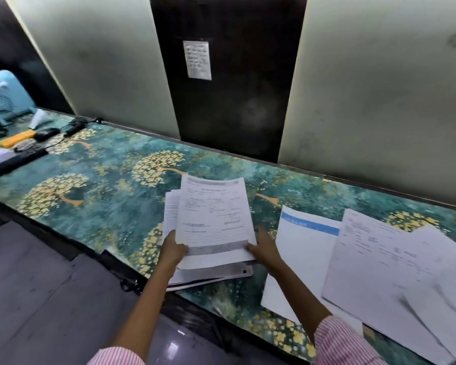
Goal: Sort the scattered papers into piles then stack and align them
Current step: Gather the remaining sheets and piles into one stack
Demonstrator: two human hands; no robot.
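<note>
Print on stack (215, 219) blurred, perhaps forms.

A long desk (111, 164) runs along the wall, its top covered in a teal sheet printed with golden-leaved trees, its front edge dark; behind it stand two pale, greenish-white wall panels, a left wall panel (103, 61) and a right wall panel (379, 88), both smudged and scuffed; between them is a tall dark brown panel (229, 114) with a small white printed notice (197, 60) stuck on it; the grey tiled floor (37, 299) below is glossy and catches a patch of light; at the desk's far left end sit a light blue ribbed machine (3, 96), a flat yellow block (17, 138) and black cables (74, 127).
</note>
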